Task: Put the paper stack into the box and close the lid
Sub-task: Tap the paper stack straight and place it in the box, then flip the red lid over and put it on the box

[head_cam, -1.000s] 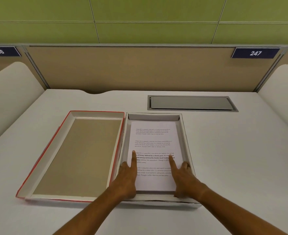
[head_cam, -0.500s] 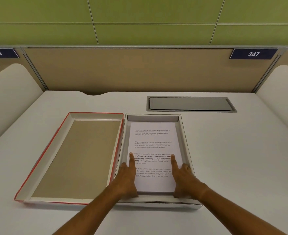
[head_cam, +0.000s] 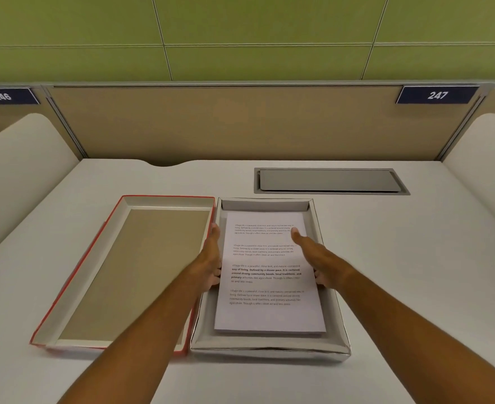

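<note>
The paper stack (head_cam: 266,275), white sheets with printed text, lies flat inside the open white box (head_cam: 269,349) at the middle of the desk. My left hand (head_cam: 212,258) rests along the stack's left edge, fingers curled down against it and thumb pointing away along the box wall. My right hand (head_cam: 313,258) flanks the right edge the same way, with its thumb lying on the top sheet. Neither hand lifts the stack. The lid (head_cam: 135,272), red outside and brown inside, lies upside down on the desk, touching the box's left side.
A grey metal cable hatch (head_cam: 331,180) is set flush in the desk behind the box. Beige partitions close off the back, and rounded white dividers (head_cam: 16,170) rise at both sides. Number plates 246 and 247 hang on the partition.
Both hands slid from lying flat on the near end of the top sheet to the stack's left and right edges, farther from me. The stack, box and lid stayed put.
</note>
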Demonstrator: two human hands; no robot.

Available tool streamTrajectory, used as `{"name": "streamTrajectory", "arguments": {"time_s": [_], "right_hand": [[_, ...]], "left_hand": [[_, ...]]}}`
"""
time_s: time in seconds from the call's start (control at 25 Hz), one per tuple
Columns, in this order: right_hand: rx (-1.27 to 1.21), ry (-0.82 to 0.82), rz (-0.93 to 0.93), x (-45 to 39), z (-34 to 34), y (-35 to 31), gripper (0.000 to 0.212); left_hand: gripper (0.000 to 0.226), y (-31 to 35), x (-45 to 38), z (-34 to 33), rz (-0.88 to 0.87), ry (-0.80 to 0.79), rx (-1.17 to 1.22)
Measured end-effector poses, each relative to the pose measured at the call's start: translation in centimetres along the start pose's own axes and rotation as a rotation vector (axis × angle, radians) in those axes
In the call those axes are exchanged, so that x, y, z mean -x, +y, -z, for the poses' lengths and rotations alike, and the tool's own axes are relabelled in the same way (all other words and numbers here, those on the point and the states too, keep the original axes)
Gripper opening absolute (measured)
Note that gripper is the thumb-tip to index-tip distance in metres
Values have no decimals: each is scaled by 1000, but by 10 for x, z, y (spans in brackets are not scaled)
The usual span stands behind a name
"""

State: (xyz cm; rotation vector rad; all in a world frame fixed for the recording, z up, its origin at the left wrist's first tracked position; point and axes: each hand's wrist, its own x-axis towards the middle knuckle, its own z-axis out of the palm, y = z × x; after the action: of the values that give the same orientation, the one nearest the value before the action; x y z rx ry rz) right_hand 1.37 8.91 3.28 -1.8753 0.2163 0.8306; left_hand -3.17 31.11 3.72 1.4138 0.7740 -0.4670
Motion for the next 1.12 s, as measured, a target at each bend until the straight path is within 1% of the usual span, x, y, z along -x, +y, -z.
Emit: {"name": "streamTrajectory", "arguments": {"time_s": [0.08, 0.16, 0.2, 0.32, 0.36, 0.44, 0.48, 0.52, 0.56, 0.64, 0.72, 0.76, 0.84, 0.92, 1.04, 1.08, 1.12], "right_hand": [[-65, -22, 16, -10, 6, 4, 50], [-96, -27, 19, -16, 11, 9, 43], [-107, -34, 21, -17, 12, 10, 43], [-143, -55, 30, -14, 13, 9, 44], [-142, -57, 42, -11, 14, 8, 46], [-122, -46, 84, -3, 16, 3, 52], [-99, -28, 110, 0, 17, 1, 54], [-69, 3, 137, 5, 17, -1, 54], [-19, 52, 166, 9, 14, -3, 55], [146, 206, 229, 16, 8, -4, 68], [356, 340, 328, 20, -1, -4, 83], [464, 355, 386, 21, -6, -3, 88], [663, 372, 486, 24, -16, 0, 94], [797, 406, 574, 24, -24, 1, 100], [952, 410, 667, 28, -38, 1, 117], [989, 414, 684, 28, -42, 1, 118], [1014, 425, 696, 27, -47, 1, 113]], "left_hand": [[117, 2, 1, 2, 35, 11, 35], [120, 2, -4, 5, 42, 2, 25], [118, 2, -4, 6, 39, -4, 12], [99, 3, -1, 4, 24, 28, -39], [102, 2, -1, 4, 12, 24, -75], [94, 1, 5, -3, -57, -7, -109], [89, 1, 9, -7, -102, 0, -138], [86, 2, 11, -11, -155, 41, -197], [84, 2, 12, -13, -196, 128, -289], [84, 1, 18, -19, -262, 299, -480], [79, -5, 23, -25, -390, 387, -618], [75, -9, 25, -26, -470, 429, -706], [85, -18, 31, -26, -579, 523, -914], [92, -26, 34, -19, -604, 603, -1065], [95, -39, 37, -2, -615, 677, -1207], [96, -43, 37, 5, -615, 693, -1240], [97, -47, 36, 12, -606, 705, -1265]]}}
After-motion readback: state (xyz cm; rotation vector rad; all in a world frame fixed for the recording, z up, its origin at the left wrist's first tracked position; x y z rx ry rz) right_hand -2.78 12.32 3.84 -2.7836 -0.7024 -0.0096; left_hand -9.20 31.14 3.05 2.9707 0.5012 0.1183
